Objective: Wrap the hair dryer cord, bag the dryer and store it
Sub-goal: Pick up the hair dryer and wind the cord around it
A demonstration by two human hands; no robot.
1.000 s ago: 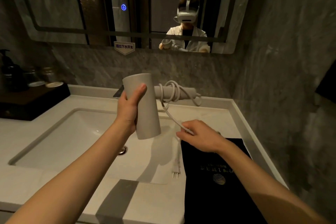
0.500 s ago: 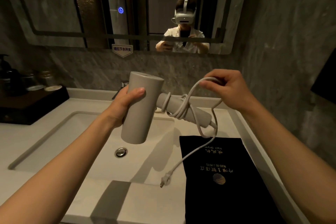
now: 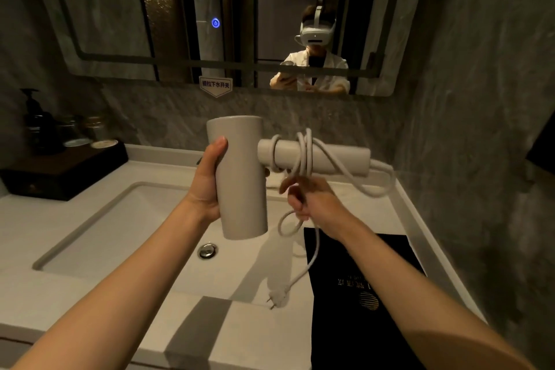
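My left hand (image 3: pixel 207 186) grips the barrel of a beige hair dryer (image 3: pixel 241 180), held upright above the sink with its handle pointing right. Several turns of the white cord (image 3: pixel 304 156) lie around the handle. My right hand (image 3: pixel 309 198) is just below the handle, closed on the cord. A loose loop hangs from that hand, and the rest drops to the plug (image 3: pixel 277 299), which dangles just above the counter. A black storage bag (image 3: pixel 360 288) with gold print lies flat on the counter at the right, under my right forearm.
The white sink basin (image 3: pixel 120 237) with its metal drain (image 3: pixel 207 250) is below the dryer. A dark tray (image 3: pixel 60 171) with a pump bottle and jars stands at the back left. A mirror hangs ahead, and a stone wall closes the right side.
My right hand came down from above the handle to below it, carrying the cord around for another turn. The dryer handle is now level, and the plug hangs lower.
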